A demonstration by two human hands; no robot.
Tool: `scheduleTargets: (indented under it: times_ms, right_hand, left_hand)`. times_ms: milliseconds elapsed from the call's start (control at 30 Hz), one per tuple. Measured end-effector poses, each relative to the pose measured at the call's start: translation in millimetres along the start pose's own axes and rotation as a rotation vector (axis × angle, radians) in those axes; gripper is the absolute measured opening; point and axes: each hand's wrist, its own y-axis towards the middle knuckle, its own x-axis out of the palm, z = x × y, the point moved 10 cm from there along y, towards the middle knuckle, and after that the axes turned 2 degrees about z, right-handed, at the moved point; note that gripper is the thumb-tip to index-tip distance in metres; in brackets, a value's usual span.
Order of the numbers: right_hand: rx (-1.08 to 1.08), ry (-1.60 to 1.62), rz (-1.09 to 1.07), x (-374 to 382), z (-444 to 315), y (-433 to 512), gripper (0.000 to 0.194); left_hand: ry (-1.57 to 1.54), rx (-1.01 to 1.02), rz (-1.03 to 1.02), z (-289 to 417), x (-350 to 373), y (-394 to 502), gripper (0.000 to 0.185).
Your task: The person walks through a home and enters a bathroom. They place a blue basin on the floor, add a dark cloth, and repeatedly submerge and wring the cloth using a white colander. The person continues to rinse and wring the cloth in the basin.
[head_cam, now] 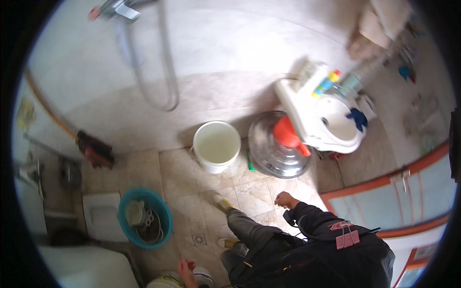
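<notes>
My left hand [186, 272], slightly blurred, has its fingers loosely bent and apart at the bottom edge, with nothing seen in it. It is over or beside a white bucket [204, 276] and a pale tub [165, 281]; I cannot tell if it touches them. My right hand [285, 200] hangs in front of my dark jacket, fingers curled and partly hidden, over the tiled floor [252, 194]. Ahead of me against the wall stands a white bucket [217, 166] with pale contents. Right of it is a large shiny round vessel [263, 151] with a red plastic dipper or jug [286, 133] on top.
A washbasin [335, 122] holds bottles and a dark blue cloth or glove [357, 118]. A teal tub [124, 230] with a ladle and cable-like coil stands beside a squat toilet [102, 210]. A floor drain [199, 240], shower hose [169, 72] and orange-framed door [374, 201] are around.
</notes>
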Motion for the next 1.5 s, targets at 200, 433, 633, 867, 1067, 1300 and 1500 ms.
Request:
scheduleTargets:
  times_ms: [200, 433, 633, 867, 1067, 1300, 1500]
  right_hand:
    - [-0.057, 0.175, 0.218, -86, 119, -40, 0.015]
    - [-0.045, 0.825, 0.825, -279, 231, -63, 0.016]
    - [-0.218, 0.777, 1.175, -514, 279, -34, 0.016]
    - [-0.112, 0.224, 1.326, -676, 278, 27, 0.030]
    - [-0.146, 0.108, 1.245, -705, 262, 70, 0.070]
    - [-0.089, 0.039, 1.148, -701, 264, 116, 0.057]
    - [-0.143, 0.111, 1.260, -682, 262, 97, 0.039]
  left_hand:
    - [0.203, 0.064, -0.136, 17, 65, -26, 0.021]
    - [0.364, 0.188, -0.303, 53, 219, -83, 0.020]
    - [0.373, 0.250, -0.493, 41, 377, -172, 0.020]
    - [0.806, 0.541, -0.825, 24, 420, -232, 0.053]
    - [0.901, 0.486, -0.611, 29, 391, -219, 0.050]
    - [1.061, 0.568, -0.566, 27, 352, -249, 0.047]
    - [1.428, 0.993, -0.770, 14, 363, -248, 0.038]
